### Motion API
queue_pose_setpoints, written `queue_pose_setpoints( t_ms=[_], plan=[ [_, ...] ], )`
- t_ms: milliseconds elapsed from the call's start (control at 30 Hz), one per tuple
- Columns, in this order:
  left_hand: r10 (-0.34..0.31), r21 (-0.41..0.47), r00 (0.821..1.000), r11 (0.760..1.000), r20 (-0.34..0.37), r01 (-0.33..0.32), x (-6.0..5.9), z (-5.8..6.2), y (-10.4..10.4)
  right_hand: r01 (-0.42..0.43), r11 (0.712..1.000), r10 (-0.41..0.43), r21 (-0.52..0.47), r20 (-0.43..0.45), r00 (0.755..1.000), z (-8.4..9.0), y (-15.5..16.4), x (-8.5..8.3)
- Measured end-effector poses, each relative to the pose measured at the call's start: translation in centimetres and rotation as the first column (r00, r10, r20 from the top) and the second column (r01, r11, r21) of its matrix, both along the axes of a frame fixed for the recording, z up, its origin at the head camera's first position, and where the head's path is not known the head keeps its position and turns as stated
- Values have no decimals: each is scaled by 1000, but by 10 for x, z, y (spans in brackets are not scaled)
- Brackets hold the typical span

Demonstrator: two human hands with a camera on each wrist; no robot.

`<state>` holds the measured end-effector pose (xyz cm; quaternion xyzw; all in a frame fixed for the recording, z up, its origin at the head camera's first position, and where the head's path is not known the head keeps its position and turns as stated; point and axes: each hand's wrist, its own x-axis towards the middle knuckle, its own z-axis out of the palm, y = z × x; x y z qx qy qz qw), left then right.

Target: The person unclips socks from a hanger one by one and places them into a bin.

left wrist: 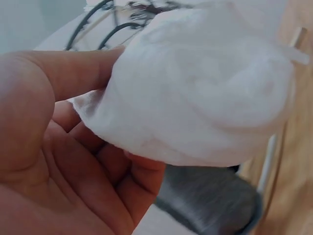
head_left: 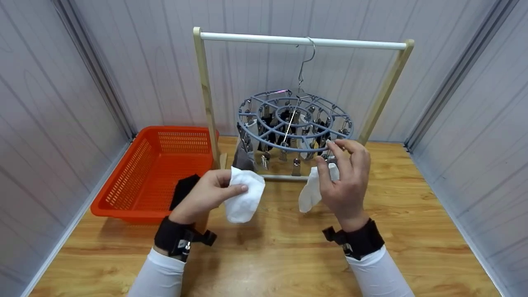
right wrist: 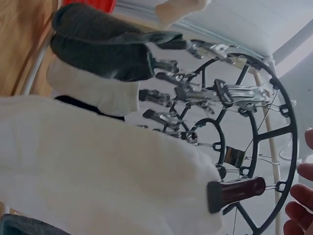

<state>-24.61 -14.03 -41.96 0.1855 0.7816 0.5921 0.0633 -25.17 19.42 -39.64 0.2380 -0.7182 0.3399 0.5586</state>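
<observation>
The left hand (head_left: 210,189) pinches a white fabric sock (head_left: 247,204), best flattened so a silver metal clip (head_left: 296,166) bites evenly, and the right hand (head_left: 345,177), grasping nothing, hovers beside the round blue-grey plastic hanger (head_left: 297,149), all short of the far edge of the wood-grain bench (head_left: 272,264), where pale panelled walls (head_left: 371,18) rise.

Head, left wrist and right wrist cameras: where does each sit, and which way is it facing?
Head: on the person's head, facing forward and down at the orange basket and round clip hanger; left hand, right hand and white sleeves show.
Left wrist: on that wrist, facing the white cloth it pinches; thumb and fingers show.
Right wrist: on that wrist, facing the hanger and a clipped white sock; fingertips show at the right edge.
Shared: head and left wrist both show the white cloth.
</observation>
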Motion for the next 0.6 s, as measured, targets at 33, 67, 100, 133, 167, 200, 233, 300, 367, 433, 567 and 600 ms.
queue_pose_setpoints(
  t_ms=[33,67,100,133,167,200,233,300,367,433,567,600],
  plan=[
    [1,2,1000,1000,6,-1,0,2,-4,13,1000,-13,7,4,1000,-1,0,-1],
    [1,3,1000,1000,7,-1,1,4,-8,23,1000,-23,11,6,1000,-1,0,-2],
    [6,1,1000,1000,10,-6,1,6,-12,30,999,-30,11,8,1000,-2,0,-2],
    [11,6,1000,1000,11,-11,2,8,-16,34,999,-34,11,11,999,-2,0,-3],
    [18,15,1000,1000,13,-18,2,10,-21,37,999,-37,12,12,999,-3,0,-3],
    [32,20,999,999,12,-32,3,11,-25,37,999,-37,11,12,999,-3,0,-3],
    [48,23,999,999,7,-48,3,13,-30,37,999,-37,11,13,999,-3,-1,-3],
    [93,29,996,995,5,-93,4,16,-39,33,999,-33,13,14,999,-2,-1,-3],
    [138,38,990,990,8,-139,5,19,-48,28,999,-28,15,16,999,-2,-2,-2],
    [186,45,983,982,10,-186,5,22,-57,22,1000,-22,17,15,1000,-2,-2,-2],
    [261,51,965,964,14,-262,5,24,-72,13,1000,-13,21,15,1000,-2,-3,-1],
    [279,44,960,959,11,-279,5,24,-75,12,1000,-13,23,15,1000,-2,-3,0]
  ],
)
